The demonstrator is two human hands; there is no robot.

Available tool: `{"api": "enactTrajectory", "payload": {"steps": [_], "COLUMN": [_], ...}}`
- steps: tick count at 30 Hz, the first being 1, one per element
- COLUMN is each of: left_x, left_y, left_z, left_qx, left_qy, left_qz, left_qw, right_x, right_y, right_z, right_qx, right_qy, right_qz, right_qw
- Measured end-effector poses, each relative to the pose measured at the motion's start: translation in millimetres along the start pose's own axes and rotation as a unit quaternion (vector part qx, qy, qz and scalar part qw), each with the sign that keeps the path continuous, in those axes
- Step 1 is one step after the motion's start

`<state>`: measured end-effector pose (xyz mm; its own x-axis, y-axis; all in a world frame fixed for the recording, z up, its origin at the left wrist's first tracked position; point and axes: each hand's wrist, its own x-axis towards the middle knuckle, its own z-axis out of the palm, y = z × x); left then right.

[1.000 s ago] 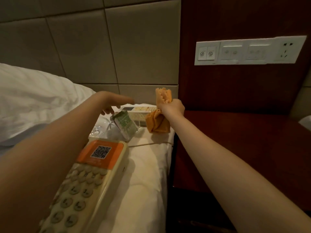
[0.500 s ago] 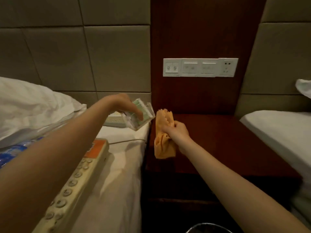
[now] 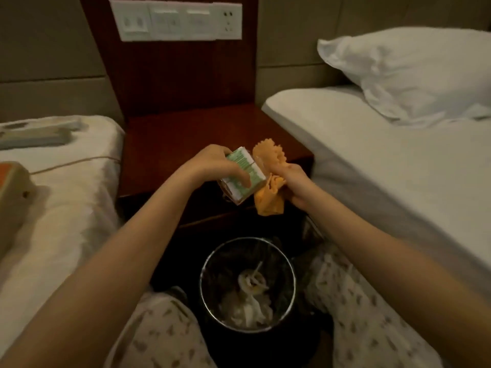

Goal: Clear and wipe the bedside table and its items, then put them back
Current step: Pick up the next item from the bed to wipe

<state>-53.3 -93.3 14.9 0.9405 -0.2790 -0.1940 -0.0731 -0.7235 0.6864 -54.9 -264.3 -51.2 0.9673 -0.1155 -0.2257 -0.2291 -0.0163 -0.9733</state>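
Item one: box (image 3: 240,179), green and white, which I log above the front edge of the bedside table (image 3: 164,144); the left hand (image 3: 212,168) grips it, fingers curled round. Item two: orange cloth (image 3: 267,205), bunched in the clenched right hand (image 3: 295,187), touching the box's right side. Waste bin (image 3: 248,285) on floor beneath both hands. Beige telephone (image 3: 10,197) on left bed.

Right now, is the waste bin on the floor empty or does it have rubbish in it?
Not empty: crumpled pale rubbish lies at the bottom of the waste bin, well below its rim.
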Motion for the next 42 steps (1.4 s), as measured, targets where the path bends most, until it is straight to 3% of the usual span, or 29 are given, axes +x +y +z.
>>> {"api": "enactTrajectory", "payload": {"steps": [5,11,17,24,29,33,35,42], "left_x": [-15.4,-22.0,-8.0,-8.1,-7.4,-6.5,-5.0,-1.7], "left_y": [-18.9,-59.6,-58.9,-70.7,-76.2,-80.2,-81.6,-84.2], "left_z": [49.5,84.6,91.3,90.4,87.4,86.7,86.4,86.6], "left_qx": [-0.037,0.006,0.039,0.000,-0.016,-0.030,-0.054,-0.065], "left_qy": [-0.011,-0.050,-0.008,-0.012,0.032,0.018,0.020,0.034], "left_qz": [-0.029,-0.057,-0.041,-0.081,-0.089,-0.125,-0.139,-0.176], "left_qw": [0.999,0.997,0.998,0.997,0.995,0.991,0.989,0.982], "right_x": [-14.7,-32.3,-24.8,-17.7,-19.1,-24.0,-23.9,-30.6], "right_y": [41.8,88.4,77.3,110.1,105.4,115.6,120.6,114.3], "right_z": [-16.1,-16.9,-9.4,10.6,13.7,19.9,20.0,21.0], "right_qx": [-0.013,-0.021,0.059,-0.080,0.047,-0.039,-0.058,0.033], "right_qy": [-0.019,-0.002,-0.002,0.007,0.032,-0.021,0.014,0.074], "right_qz": [0.026,0.054,0.033,0.042,0.024,0.035,0.032,-0.046], "right_qw": [0.999,0.998,0.998,0.996,0.998,0.998,0.998,0.996]}}
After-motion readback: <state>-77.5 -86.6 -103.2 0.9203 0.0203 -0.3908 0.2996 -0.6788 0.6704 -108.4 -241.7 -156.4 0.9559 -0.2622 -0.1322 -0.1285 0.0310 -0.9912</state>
